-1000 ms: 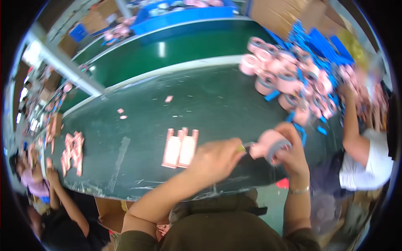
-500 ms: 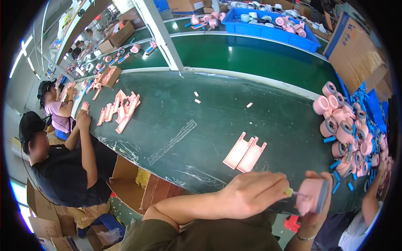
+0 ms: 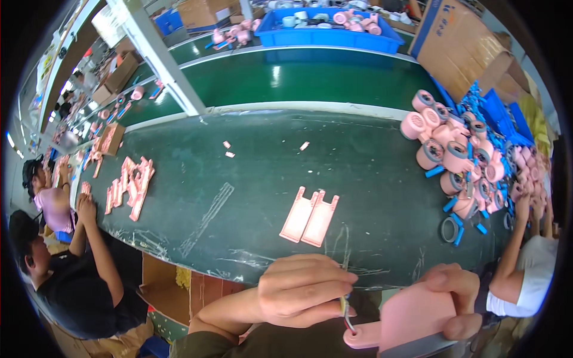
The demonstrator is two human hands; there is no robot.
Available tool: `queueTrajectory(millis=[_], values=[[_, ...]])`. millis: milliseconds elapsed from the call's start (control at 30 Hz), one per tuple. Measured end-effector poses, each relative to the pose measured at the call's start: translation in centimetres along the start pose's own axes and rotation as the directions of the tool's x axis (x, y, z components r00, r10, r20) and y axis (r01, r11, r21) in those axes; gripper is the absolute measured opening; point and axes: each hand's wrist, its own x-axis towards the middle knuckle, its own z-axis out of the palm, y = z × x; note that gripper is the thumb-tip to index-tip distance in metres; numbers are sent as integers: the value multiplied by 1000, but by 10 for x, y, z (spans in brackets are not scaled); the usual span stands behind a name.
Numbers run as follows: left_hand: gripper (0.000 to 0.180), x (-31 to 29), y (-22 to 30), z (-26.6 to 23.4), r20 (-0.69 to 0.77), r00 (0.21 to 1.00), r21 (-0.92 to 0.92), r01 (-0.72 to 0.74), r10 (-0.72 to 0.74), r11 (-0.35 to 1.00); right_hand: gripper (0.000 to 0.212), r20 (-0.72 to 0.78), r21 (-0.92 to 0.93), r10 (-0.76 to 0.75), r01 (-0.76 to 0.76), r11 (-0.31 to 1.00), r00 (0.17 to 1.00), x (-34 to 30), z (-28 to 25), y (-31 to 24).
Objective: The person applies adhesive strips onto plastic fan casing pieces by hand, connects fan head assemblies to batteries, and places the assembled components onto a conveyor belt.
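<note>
My left hand (image 3: 303, 290) is closed round a slim hand tool (image 3: 345, 309) with a yellowish handle and a metal shaft. The tool's tip meets a hole in the narrow tab of a pink plastic housing (image 3: 415, 311). Its kind is not clear, since my fingers cover most of it. My right hand (image 3: 462, 298) grips that housing, which has a dark grey rim, just off the bench's near edge. Beyond my left hand, two flat pink panels (image 3: 310, 218) lie side by side on the dark green bench (image 3: 256, 161).
Pink round housings with grey rims (image 3: 456, 155) and blue pieces are heaped at the right. Pink parts (image 3: 131, 185) lie at the left, near a person in black (image 3: 77, 286). Another person's arm (image 3: 514, 250) reaches in at the right. A blue bin (image 3: 334, 39) stands at the back.
My view has shifted to the right. The pink housing has been turned and lowered, so its tab now points toward my left hand, and the tool now tilts down into the tab's hole.
</note>
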Motion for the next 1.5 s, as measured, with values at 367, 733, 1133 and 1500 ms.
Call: queueTrajectory(millis=[367, 733, 1133, 1500], values=[[26, -31, -20, 29, 247, 876, -113, 451, -414, 886, 64, -176, -420, -109, 25, 907, 978, 0, -19, 17], [19, -62, -15, 3, 389, 709, -100, 667, -588, 738, 80, -179, -169, 233, -263, 950, 956, -28, -35, 64], [17, -37, -91, 3, -49, 745, 624, 543, -665, 562, 83, -110, 46, 459, -457, 888, 882, -6, -24, 134], [13, 16, -96, -1, -48, 893, 771, 318, -448, 551, 77, -96, -19, 398, -401, 916, 913, 33, -59, 168]])
